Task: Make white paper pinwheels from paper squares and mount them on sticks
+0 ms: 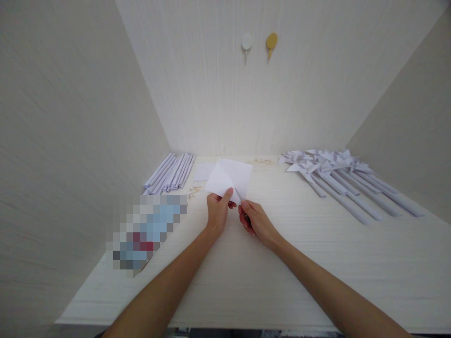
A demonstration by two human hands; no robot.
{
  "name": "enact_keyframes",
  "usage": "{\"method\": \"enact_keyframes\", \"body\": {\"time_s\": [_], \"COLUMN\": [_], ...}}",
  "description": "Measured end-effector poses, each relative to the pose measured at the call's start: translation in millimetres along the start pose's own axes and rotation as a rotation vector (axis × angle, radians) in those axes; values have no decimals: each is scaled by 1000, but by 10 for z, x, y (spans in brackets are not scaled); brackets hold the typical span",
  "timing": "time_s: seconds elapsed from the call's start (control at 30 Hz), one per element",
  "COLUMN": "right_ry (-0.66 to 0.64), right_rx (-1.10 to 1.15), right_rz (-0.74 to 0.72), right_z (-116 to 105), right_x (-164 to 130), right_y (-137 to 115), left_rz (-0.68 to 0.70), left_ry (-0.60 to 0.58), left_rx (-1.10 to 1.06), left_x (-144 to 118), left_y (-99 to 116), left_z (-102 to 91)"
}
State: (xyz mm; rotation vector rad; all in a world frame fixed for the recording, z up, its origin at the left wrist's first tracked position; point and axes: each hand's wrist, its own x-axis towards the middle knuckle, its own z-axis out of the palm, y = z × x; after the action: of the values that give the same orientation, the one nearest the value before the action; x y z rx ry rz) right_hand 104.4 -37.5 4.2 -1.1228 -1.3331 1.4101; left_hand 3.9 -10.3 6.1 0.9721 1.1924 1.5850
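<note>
A square sheet of white paper (239,172) with fold lines is held over the table in front of me. My left hand (219,210) grips its lower edge, thumb on top and fingers underneath. My right hand (256,219) is closed at the sheet's lower right corner, round what look like scissors (248,220). Only a bit of dark handle shows between the fingers, and a thin blade-like sliver lies against the paper. Behind the held sheet, another piece of white paper (201,172) lies flat on the table.
Rolled white paper sticks (171,172) lie at the back left. Small pale pins (193,191) are scattered near them, beside a blurred-out item (151,234). Several white paper pinwheels (327,169) on sticks lie at the right. Two round hooks (271,41) are on the back wall.
</note>
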Motion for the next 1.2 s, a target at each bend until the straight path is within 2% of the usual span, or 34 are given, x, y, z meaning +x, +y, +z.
{"method": "enact_keyframes", "body": {"time_s": [0.57, 1.2], "right_ry": [7, 6], "right_rx": [62, 62], "right_rz": [-19, 2], "right_z": [-17, -23], "right_x": [30, 22], "right_y": [56, 38], "left_rz": [5, 18], "left_ry": [-53, -74], "left_rx": [97, 86], "left_x": [-43, -36], "left_y": [21, -1], "left_z": [15, 14]}}
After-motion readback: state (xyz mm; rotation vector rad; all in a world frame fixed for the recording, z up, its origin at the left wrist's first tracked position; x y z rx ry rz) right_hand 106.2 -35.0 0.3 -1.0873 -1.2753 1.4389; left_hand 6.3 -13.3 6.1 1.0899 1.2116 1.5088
